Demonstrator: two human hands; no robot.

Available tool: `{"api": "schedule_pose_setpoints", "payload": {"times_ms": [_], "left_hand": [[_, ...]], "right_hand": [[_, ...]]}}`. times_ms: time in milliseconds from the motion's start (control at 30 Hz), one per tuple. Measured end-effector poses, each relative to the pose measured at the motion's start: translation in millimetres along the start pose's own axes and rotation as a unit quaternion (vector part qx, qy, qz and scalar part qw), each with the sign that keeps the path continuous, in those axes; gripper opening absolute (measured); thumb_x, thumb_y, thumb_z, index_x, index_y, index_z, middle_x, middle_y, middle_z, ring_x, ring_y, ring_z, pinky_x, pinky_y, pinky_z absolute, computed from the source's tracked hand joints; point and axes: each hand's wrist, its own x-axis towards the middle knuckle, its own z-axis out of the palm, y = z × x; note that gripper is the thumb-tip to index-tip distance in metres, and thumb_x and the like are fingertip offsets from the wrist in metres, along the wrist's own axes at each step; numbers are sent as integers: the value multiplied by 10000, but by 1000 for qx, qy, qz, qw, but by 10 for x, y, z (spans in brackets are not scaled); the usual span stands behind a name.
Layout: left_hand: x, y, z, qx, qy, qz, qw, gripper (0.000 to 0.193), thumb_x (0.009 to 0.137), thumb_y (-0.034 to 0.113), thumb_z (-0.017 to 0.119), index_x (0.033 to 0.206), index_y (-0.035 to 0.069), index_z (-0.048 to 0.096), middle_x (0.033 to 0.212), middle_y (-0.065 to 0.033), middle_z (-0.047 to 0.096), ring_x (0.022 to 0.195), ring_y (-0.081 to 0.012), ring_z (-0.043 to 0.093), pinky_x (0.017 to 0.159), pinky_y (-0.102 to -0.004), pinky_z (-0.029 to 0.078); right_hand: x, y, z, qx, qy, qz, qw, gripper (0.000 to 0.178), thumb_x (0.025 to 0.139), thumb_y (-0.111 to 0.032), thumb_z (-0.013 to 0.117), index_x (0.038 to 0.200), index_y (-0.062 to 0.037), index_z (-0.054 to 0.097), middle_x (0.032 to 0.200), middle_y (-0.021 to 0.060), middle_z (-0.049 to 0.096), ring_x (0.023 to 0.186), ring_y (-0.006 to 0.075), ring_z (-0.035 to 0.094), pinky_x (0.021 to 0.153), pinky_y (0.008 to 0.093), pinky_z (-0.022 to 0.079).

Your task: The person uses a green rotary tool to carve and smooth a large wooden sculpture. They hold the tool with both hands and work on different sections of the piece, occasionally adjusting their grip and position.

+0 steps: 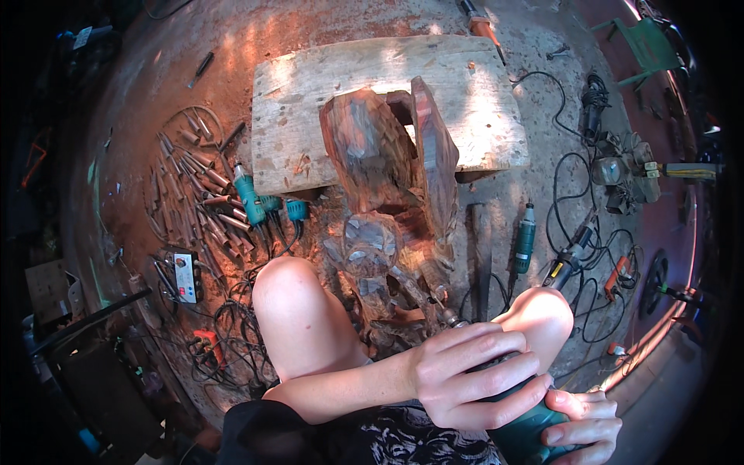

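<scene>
My left hand point(473, 376) wraps over the front of a green die grinder point(527, 435), its forearm lying across my lap. Lower down, my right hand point(585, 425) grips the rear of the same tool with curled fingers. The grinder's metal collet and bit point(449, 314) point at the lower part of a reddish-brown wood carving point(368, 147); whether the bit touches the wood I cannot tell. Rough, faceted cuts cover the carving, which stands between my knees. Its upper part rests over a wooden board.
Beyond the carving lies the pale wooden board point(294, 101). Many chisels point(209, 186) are heaped on the left floor, near a small control box point(184, 277) and tangled cables. Another green grinder point(525, 240) and a black power tool point(570, 256) lie on the right, with a lamp point(612, 170) farther out.
</scene>
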Motion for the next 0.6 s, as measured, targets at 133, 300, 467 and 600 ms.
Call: {"api": "schedule_pose_setpoints", "payload": {"times_ms": [133,300,467,600], "left_hand": [[62,-22,-39,-1,-8,3,1000,304,783,51,814,1084,41,769,1003,-102,737,863,-265,754,715,-358,630],[68,-49,33,-15,14,-1,1000,317,774,60,800,1087,20,763,1025,-130,728,876,-278,749,728,-375,637],[30,5,-36,-5,-1,0,1000,335,786,99,768,1108,5,759,1045,-143,726,882,-285,748,749,-392,648],[1,9,-17,-13,-1,-20,1000,360,778,119,761,1117,0,759,1053,-146,726,886,-285,748,763,-398,653]], "right_hand": [[7,38,-8,-64,-35,-23,997,534,857,-258,919,1204,-108,542,1219,199,670,1145,523,711,956,553,646],[4,-44,34,-89,-14,4,996,538,870,-267,912,1209,-107,526,1201,199,669,1122,513,720,961,559,650],[87,-45,-153,50,-37,36,997,367,760,-63,952,1015,-61,688,1174,317,774,1235,615,671,983,679,589],[103,-117,11,32,25,66,997,348,767,-63,947,974,-71,667,1186,321,771,1241,617,666,991,669,589]]}}
